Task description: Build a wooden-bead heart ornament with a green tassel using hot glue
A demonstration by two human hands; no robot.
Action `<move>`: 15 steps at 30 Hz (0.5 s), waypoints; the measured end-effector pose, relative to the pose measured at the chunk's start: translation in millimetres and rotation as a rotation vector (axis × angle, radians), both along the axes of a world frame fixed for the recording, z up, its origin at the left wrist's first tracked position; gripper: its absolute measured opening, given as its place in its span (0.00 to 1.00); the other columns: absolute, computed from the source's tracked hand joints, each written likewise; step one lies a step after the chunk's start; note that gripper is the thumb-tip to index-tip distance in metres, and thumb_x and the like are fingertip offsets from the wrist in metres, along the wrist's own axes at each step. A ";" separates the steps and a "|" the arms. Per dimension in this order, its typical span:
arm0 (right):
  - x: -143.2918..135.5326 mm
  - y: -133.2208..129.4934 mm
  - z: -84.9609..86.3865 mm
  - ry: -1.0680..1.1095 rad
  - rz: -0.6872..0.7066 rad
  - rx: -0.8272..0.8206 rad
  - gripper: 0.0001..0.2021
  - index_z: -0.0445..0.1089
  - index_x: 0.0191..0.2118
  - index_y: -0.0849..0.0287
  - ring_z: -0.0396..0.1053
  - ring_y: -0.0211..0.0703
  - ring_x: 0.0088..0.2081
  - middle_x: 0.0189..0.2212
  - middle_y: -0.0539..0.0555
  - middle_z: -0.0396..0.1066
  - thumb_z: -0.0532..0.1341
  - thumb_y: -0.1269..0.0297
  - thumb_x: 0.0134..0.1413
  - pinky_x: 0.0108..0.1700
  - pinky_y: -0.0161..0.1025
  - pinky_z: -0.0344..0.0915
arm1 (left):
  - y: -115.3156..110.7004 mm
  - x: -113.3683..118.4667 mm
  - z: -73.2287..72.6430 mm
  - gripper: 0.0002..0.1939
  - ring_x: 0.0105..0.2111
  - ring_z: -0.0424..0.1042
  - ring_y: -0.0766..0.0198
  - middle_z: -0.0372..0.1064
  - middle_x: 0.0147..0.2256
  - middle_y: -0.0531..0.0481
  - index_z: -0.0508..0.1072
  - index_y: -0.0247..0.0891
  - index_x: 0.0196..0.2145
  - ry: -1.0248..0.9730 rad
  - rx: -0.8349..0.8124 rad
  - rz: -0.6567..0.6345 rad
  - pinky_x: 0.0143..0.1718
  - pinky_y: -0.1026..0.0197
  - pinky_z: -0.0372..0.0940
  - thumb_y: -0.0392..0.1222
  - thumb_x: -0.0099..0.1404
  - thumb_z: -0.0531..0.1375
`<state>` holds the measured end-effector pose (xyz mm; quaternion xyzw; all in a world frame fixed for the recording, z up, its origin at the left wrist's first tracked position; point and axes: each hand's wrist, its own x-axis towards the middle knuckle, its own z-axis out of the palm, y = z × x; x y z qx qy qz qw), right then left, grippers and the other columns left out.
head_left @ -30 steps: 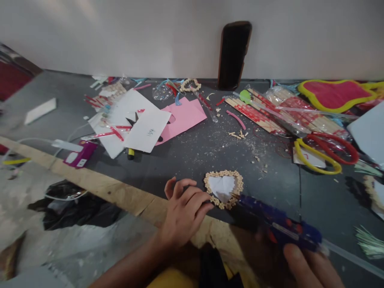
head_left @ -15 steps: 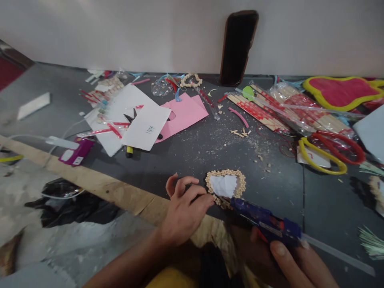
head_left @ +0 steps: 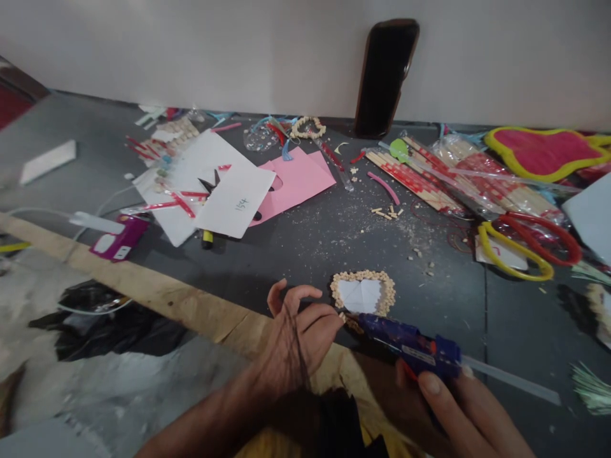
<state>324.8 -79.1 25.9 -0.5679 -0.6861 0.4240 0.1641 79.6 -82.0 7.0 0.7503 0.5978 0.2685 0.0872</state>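
My right hand (head_left: pixel 453 401) is wrapped round a dark blue hot glue gun (head_left: pixel 410 343) with a clear glue stick (head_left: pixel 510 380) poking out of its back. The gun's nozzle points left. My left hand (head_left: pixel 300 331) pinches a small wooden piece (head_left: pixel 342 317) between thumb and fingertip, close to the nozzle. Just beyond them lies a heart-shaped frame of small wooden pieces (head_left: pixel 389 292) around folded white paper (head_left: pixel 360 294). The gun and my fingers partly hide the frame's near edge.
Scissors with red and yellow handles (head_left: pixel 515 257) lie right, beside packs of wooden sticks (head_left: pixel 415 184). A phone (head_left: pixel 386 76) leans on the wall. White paper (head_left: pixel 233 203), pink card (head_left: pixel 300 181) and a purple plug adapter (head_left: pixel 119 238) lie left. Wooden bits (head_left: pixel 386 213) are scattered mid-table.
The glue gun has moved slightly left, its nozzle nearer my left fingertips. My left hand now shows a small wooden piece in its pinch. The view has shifted slightly.
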 end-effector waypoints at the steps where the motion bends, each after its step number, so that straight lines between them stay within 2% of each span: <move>1: 0.5 0.8 -0.8 -0.004 0.012 0.004 0.16 0.74 0.41 0.53 0.74 0.43 0.42 0.39 0.52 0.77 0.55 0.49 0.57 0.43 0.32 0.71 | -0.1 -0.2 -0.6 0.10 0.46 0.65 0.55 0.76 0.33 0.57 0.75 0.46 0.33 -0.007 0.011 0.001 0.54 0.47 0.55 0.31 0.62 0.59; 6: 3.0 8.2 -1.7 -0.001 0.085 0.001 0.14 0.74 0.38 0.53 0.75 0.42 0.35 0.31 0.51 0.77 0.57 0.52 0.56 0.38 0.32 0.73 | 2.2 -0.9 0.9 0.09 0.44 0.67 0.58 0.76 0.31 0.59 0.75 0.47 0.32 -0.005 0.025 0.016 0.58 0.45 0.44 0.35 0.65 0.57; 9: -2.3 14.2 3.0 0.005 0.120 -0.017 0.13 0.73 0.38 0.53 0.75 0.42 0.35 0.32 0.52 0.77 0.54 0.54 0.58 0.37 0.31 0.73 | 3.7 -0.4 2.6 0.10 0.44 0.67 0.58 0.76 0.30 0.59 0.75 0.47 0.32 0.001 0.037 0.013 0.58 0.44 0.42 0.34 0.65 0.57; 15: -6.1 18.9 5.6 -0.022 0.108 0.029 0.13 0.74 0.39 0.49 0.75 0.49 0.39 0.32 0.52 0.77 0.56 0.52 0.55 0.41 0.38 0.74 | 1.1 0.3 -0.9 0.09 0.44 0.67 0.59 0.75 0.31 0.60 0.75 0.47 0.31 0.013 0.052 0.039 0.59 0.43 0.42 0.36 0.65 0.58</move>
